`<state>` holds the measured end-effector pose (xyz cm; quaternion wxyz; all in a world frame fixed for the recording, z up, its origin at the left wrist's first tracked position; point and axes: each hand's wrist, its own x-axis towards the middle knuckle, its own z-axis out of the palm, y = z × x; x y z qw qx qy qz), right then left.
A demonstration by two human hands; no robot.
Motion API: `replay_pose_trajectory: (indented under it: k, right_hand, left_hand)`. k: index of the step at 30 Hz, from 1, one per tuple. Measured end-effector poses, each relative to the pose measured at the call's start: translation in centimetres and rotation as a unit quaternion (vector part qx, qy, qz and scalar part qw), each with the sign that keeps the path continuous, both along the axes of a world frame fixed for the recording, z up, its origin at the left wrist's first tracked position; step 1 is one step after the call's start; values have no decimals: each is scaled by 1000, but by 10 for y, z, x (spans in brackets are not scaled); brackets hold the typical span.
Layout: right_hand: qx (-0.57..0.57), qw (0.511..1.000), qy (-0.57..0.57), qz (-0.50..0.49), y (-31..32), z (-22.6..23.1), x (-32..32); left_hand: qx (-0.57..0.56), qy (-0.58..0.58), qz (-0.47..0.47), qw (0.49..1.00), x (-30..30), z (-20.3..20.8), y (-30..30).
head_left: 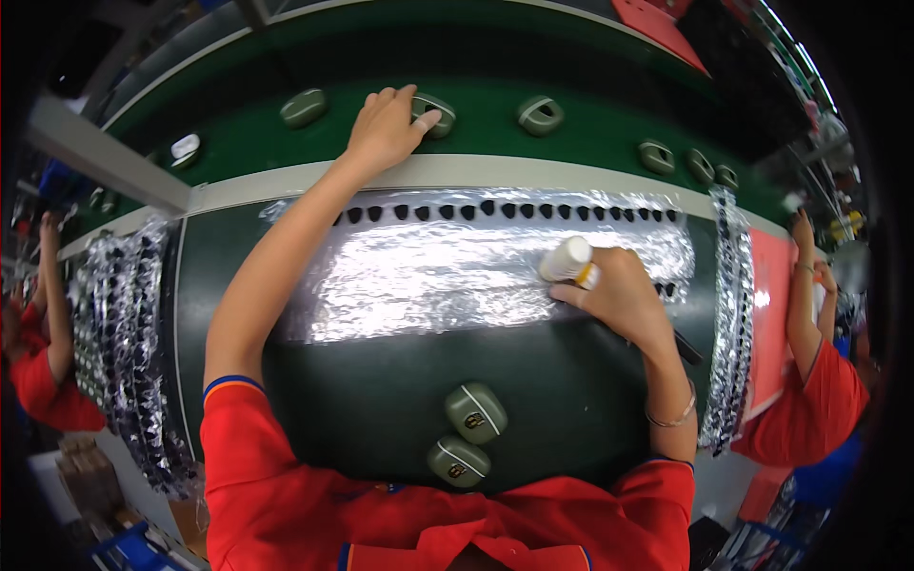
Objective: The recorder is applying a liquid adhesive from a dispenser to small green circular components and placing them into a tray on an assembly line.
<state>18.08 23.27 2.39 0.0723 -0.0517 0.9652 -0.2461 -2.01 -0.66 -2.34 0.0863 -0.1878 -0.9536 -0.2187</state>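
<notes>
Note L hand [386, 131] at green case [437, 116] on green belt [590, 133], beyond pale rail [533, 171]; thumb on case, fingers along its L edge. Firm pinch or light touch: can't tell. Note R hand [621, 293] wrapped around white bottle [569, 257] w/ yellow band [588, 277], tilted above plastic film [419, 285].

Risks (judged):
1. Poss. drip or smear on film or black pieces [468, 212]. Cause: bottle tilt plus loose or missing cap. Cap state: can't tell.
2. Poss. slip or knock of case. Cause: smooth rounded shell, long L reach, attn split betw. hands.
3. Poss. film drag, pieces shifted. Cause: L forearm [271, 252] across film's L end, or R hand low over surface.
4. Poss. scuffs on two near cases [481, 402] on dark mat [381, 381]. Cause: leaning in, shirt [533, 514] contact.

Markings: gold-and-dark emblem [474, 420] on ea. near case; too small to read. No legible text on bottle, film or belt. Don't infer maker.
</notes>
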Motion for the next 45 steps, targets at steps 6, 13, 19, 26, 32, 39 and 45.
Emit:
replay_pose_trajectory:
  k: [6, 13, 19, 26, 32, 39, 45]
  right_hand:
    - [-77, 997, 14, 7, 8, 30, 3]
    - [-165, 982, 90, -19, -13, 48, -4]
    - [-249, 960, 83, -101, -28, 65, -7]
    - [-288, 945, 101, -116, -32, 52, -13]
    - [-242, 961, 128, -37, -31, 41, -12]
    - [-228, 965, 128, -30, -32, 38, -11]
    - [-226, 963, 145, 8, -37, 32, -8]
  left_hand:
    - [-73, 152, 101, 981, -35, 1, -59]
    - [78, -102, 30, 991, -40, 12, -96]
    - [472, -377, -269, 750, 50, 41, -11]
    - [537, -473, -319, 622, 128, 36, 32]
    - [523, -434, -311, 664, 142, 42, 35]
    - [538, -489, -303, 616, 144, 41, 34]
    - [501, -402, -277, 715, 147, 39, 36]
